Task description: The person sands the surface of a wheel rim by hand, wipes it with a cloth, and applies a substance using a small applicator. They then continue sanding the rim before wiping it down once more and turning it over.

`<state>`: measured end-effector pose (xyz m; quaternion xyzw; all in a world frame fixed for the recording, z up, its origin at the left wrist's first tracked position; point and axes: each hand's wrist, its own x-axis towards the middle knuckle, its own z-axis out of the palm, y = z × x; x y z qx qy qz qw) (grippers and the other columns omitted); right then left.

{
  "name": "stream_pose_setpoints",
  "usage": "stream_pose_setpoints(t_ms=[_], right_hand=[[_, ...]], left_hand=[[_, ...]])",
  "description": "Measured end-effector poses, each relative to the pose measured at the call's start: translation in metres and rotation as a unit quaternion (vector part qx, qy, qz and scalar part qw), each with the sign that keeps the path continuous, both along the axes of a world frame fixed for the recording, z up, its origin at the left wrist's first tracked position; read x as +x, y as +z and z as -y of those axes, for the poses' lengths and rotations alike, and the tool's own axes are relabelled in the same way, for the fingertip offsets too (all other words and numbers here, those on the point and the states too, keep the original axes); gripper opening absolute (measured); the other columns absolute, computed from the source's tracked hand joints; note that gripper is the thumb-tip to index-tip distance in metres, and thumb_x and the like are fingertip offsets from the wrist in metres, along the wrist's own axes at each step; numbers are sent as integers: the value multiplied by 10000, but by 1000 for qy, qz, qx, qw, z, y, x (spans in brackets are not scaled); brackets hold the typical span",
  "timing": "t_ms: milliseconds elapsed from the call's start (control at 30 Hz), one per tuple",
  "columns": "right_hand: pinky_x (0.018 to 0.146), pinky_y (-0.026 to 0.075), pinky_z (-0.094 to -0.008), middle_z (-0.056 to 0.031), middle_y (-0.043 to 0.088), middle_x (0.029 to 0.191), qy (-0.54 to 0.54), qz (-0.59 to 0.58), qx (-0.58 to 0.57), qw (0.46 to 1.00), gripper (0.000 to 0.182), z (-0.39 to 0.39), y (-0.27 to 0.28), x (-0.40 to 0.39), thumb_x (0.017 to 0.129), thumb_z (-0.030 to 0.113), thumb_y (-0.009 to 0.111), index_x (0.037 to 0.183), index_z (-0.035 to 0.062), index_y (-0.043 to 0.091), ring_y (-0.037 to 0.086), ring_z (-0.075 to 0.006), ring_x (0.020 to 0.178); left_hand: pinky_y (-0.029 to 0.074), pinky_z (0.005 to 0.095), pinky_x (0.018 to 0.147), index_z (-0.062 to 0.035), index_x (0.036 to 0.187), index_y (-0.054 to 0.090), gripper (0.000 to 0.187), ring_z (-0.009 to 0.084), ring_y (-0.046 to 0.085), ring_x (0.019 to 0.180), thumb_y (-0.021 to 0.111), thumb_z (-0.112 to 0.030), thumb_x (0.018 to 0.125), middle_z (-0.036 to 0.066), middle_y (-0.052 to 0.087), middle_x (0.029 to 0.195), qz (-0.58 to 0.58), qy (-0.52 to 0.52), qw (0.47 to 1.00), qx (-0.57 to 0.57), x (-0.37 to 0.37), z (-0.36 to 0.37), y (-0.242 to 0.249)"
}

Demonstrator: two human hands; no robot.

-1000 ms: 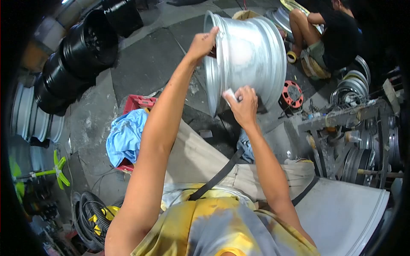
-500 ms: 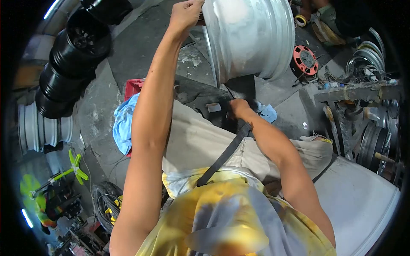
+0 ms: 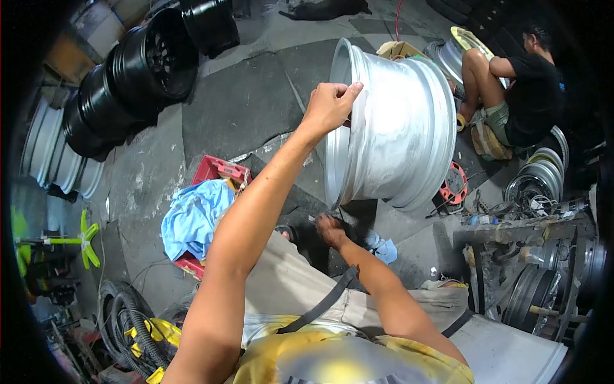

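A large bare silver wheel rim (image 3: 403, 128) is tilted on its side in front of me. My left hand (image 3: 331, 109) is closed over the upper part of its left lip, thumb on the outer face and fingers partly hidden inside. Low by the bottom of that lip is my right hand (image 3: 331, 230), fingers curled in shadow; what they hold, if anything, I cannot make out. A light blue cloth (image 3: 382, 248) lies on the floor to the right of this hand.
A red crate (image 3: 214, 170) with a blue cloth (image 3: 195, 214) over it stands left. Black rims (image 3: 131, 70) are lined up behind. A co-worker (image 3: 531, 96) sits at the right near a red reel (image 3: 455, 184). A ribbed hose (image 3: 121, 320) lies lower left.
The view has tilted up, showing more of the rim and the seated co-worker. My left hand stays on the rim's lip. My right hand has shifted towards the bottom of the lip.
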<state>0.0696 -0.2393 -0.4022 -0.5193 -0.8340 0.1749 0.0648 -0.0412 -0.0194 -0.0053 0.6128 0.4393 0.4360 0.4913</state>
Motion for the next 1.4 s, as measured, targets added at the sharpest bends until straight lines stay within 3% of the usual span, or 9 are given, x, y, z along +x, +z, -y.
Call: stream_pose_setpoints(t_ms=[33,100,167,233,367,500,600,733,1400], right_hand=[[850,542,-506,-176,589,1142,-17,7,-101,995,269,-2,19,0,918,166,612,1173,83,582,658,-400,998],[800,561,-495,-167,602,1039,9,-68,15,997,211,-3,56,9,922,158,615,1103,54,581,678,-408,907],[896,553,-496,-169,628,1137,43,74,-147,985,243,-12,138,9,972,196,593,1173,60,598,671,-397,1060],[871,562,-484,-175,643,1077,35,-15,-113,993,246,-3,187,30,931,206,646,1120,48,632,676,-385,1035],[753,552,-430,-155,631,924,22,-206,54,977,142,0,292,58,792,82,740,895,17,668,660,-337,851],[719,522,-419,-139,599,868,-91,-239,215,942,148,-15,358,70,816,37,717,958,0,699,639,-307,800],[713,507,-419,-134,580,876,-169,-246,297,907,220,-34,363,66,864,43,689,1079,7,722,631,-298,802],[737,444,-420,-123,555,899,-164,-184,335,909,371,-49,329,42,948,69,644,1317,36,669,591,-284,851],[835,431,-468,-135,650,1006,-209,-80,331,917,331,-158,399,54,1017,284,570,1219,71,722,603,-324,966]], left_hand=[[562,333,585,36,800,698,500,149,679,634,622,-402,1027,73,665,684,-15,9,1000,-5,1,-1,4],[563,315,592,26,860,727,493,149,685,658,629,-428,1026,68,689,736,-24,17,1000,-11,2,-1,7],[570,309,599,35,888,741,497,161,705,668,638,-434,1016,90,709,754,-110,68,990,49,2,-7,4],[549,291,564,24,918,752,447,150,688,646,675,-409,995,93,712,756,-105,60,991,53,-2,-7,4],[512,277,528,18,1133,733,524,140,669,649,852,-393,831,114,747,845,-264,-229,936,-45,-28,11,13],[541,261,603,30,1150,723,613,127,657,680,845,-475,825,120,747,912,-404,-237,877,109,-38,28,-10],[616,305,689,8,1057,733,472,130,676,739,710,-456,969,73,693,854,-129,-198,971,-20,-41,26,14],[640,339,724,-19,887,683,390,115,651,722,636,-376,1036,4,630,796,21,-199,976,-84,-30,23,0],[636,366,867,8,1063,730,382,127,678,844,625,-358,1042,36,686,914,9,-299,949,-98,-44,27,-11]])
